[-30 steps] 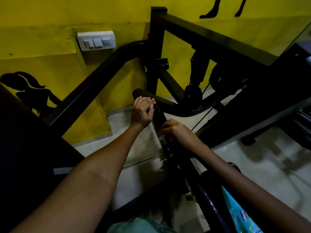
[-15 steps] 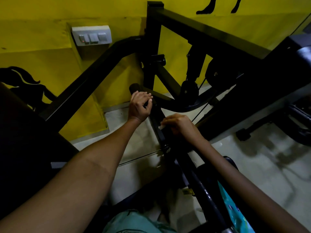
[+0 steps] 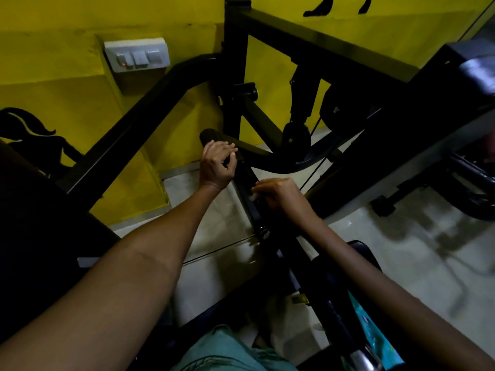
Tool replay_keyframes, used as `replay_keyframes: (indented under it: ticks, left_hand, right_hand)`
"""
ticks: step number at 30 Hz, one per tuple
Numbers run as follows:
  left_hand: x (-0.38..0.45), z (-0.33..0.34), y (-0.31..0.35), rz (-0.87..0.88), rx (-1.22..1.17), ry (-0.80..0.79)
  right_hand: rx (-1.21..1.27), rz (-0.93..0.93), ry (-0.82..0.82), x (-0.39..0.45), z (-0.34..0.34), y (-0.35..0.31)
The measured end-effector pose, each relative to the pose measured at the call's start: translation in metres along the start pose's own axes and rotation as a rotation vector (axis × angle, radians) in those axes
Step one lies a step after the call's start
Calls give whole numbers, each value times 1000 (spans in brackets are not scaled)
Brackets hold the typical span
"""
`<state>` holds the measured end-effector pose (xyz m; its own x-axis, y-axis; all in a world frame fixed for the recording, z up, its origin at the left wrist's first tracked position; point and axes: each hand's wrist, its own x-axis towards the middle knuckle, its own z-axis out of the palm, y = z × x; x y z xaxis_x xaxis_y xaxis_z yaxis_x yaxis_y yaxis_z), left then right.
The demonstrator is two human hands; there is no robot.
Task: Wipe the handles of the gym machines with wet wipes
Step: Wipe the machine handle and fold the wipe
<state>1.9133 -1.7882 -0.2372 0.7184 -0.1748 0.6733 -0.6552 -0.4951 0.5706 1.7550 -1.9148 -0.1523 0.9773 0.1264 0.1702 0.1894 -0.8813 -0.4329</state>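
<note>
A black padded handle (image 3: 207,135) sticks out from the gym machine's curved bar, in front of the yellow wall. My left hand (image 3: 217,165) is curled around that handle just below its rounded end. My right hand (image 3: 281,195) grips the black bar (image 3: 247,180) lower down. A small white bit, probably the wet wipe (image 3: 253,196), shows under its fingers. A teal wipes packet (image 3: 375,333) lies low at the right, beside my right forearm.
Black frame beams (image 3: 128,129) cross the view left and right. A white switch box (image 3: 136,54) sits on the yellow wall. A thin cable (image 3: 312,172) runs past the pulley. More machine parts (image 3: 468,178) stand on the pale tiled floor at right.
Both hands keep their hold on the machine. My right hand has slid slightly up the bar, and the view has shifted a little.
</note>
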Motion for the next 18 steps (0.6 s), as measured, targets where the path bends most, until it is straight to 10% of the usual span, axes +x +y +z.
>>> replay_keyframes:
  ticks: [18]
  left_hand:
    - [18, -8, 16, 8, 231, -261]
  right_hand:
    - [-20, 42, 103, -37, -9, 10]
